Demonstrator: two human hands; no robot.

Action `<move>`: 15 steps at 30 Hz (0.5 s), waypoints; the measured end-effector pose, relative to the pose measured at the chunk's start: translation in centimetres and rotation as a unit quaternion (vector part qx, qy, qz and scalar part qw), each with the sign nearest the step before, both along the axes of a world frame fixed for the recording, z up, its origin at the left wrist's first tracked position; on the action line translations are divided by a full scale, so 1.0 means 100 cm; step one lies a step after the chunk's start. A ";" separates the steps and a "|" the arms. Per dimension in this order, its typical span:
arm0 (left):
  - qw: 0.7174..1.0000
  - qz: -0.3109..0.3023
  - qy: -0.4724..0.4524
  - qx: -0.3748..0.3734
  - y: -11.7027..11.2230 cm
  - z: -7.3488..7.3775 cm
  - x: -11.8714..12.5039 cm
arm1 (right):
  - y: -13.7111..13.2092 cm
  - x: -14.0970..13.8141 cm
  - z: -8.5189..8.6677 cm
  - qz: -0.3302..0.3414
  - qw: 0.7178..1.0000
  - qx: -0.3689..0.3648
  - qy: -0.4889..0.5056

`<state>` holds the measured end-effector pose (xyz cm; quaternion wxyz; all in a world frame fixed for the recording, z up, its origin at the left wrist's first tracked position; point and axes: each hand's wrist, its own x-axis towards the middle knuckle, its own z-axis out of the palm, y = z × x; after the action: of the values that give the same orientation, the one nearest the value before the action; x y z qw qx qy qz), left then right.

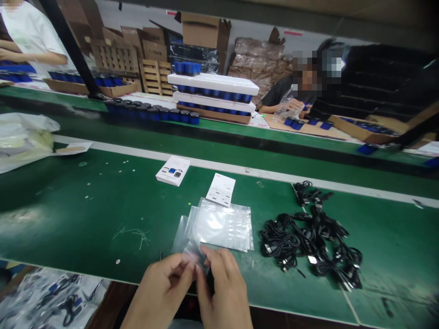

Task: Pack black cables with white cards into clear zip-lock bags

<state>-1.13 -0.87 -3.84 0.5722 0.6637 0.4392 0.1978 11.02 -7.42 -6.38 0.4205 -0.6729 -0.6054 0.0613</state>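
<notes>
My left hand (167,284) and my right hand (222,285) meet at the near edge of the green table, thumbs and fingers pinched on a small clear plastic bag (192,250). Part of that bag is hidden behind my fingers. Just beyond it lies a fanned stack of clear zip bags (222,226). A white printed leaflet (221,189) rests against the far edge of the stack. To the right is a loose pile of coiled black USB cables (308,237). Farther back on the left sits a small stack of printed leaflets (173,170).
A white plastic sack (25,137) lies at the left. Packed cables in bags (51,297) stand below the table edge. Across a belt are rows of blue jars with black lids (154,113), white trays (214,84) and two co-workers. A dark post (70,45) rises at the left.
</notes>
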 end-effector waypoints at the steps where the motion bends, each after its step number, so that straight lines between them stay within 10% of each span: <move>1: 1.000 -0.008 0.015 0.023 0.001 -0.001 0.001 | -0.001 -0.001 -0.004 -0.009 0.998 0.015 -0.057; 15: 0.958 0.001 0.081 0.275 0.004 -0.022 -0.001 | 0.023 -0.004 0.013 -0.060 0.980 0.051 -0.182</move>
<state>-1.20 -0.49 -6.05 0.3303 0.8085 0.4136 0.2572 10.64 -5.12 -5.13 0.3399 -0.6855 -0.6328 -0.1182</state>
